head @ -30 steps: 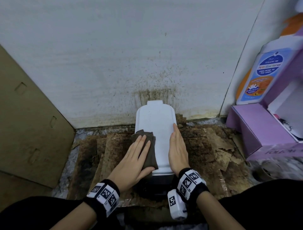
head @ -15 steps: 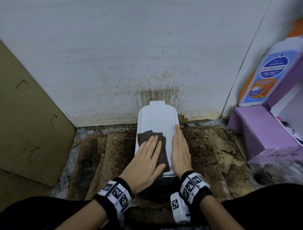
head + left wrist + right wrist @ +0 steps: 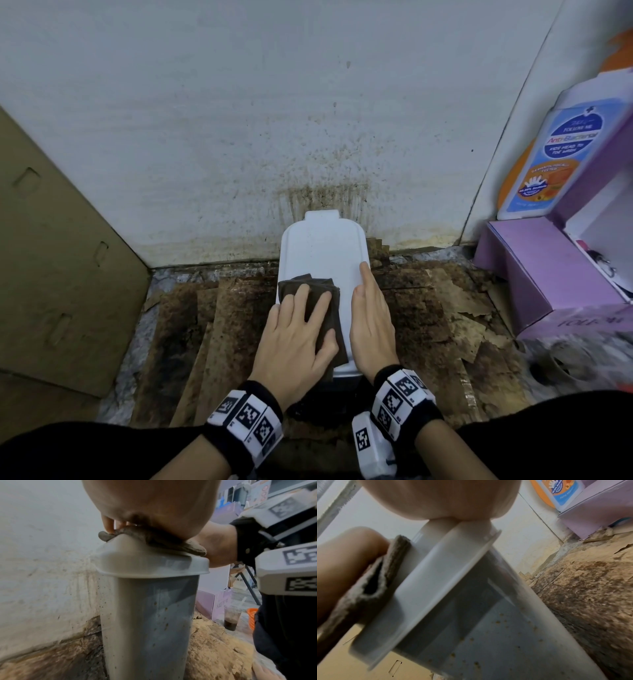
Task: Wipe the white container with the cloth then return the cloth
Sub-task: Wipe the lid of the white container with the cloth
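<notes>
A tall white container [image 3: 323, 251] stands against the stained wall, its flat lid facing up. A folded brown cloth [image 3: 310, 301] lies on the near left part of the lid. My left hand [image 3: 294, 329] presses flat on the cloth with straight fingers. My right hand [image 3: 371, 315] lies flat along the lid's right edge, fingers straight and together. In the left wrist view the cloth [image 3: 154, 539] is squeezed between palm and lid above the speckled container [image 3: 147, 615] side. The right wrist view shows the lid [image 3: 436, 574] rim and the cloth [image 3: 368, 588] edge under the other hand.
Stained, peeling cardboard [image 3: 428, 308] covers the floor around the container. A brown cardboard panel [image 3: 61, 267] leans at left. A purple box [image 3: 548, 274] with a wash bottle [image 3: 555, 154] stands at right. A plastic cup [image 3: 231, 618] of dark drink sits by the box.
My left hand slid the cloth from the lid's left edge rightward onto the lid and a little farther from me. The right hand stayed on the right edge.
</notes>
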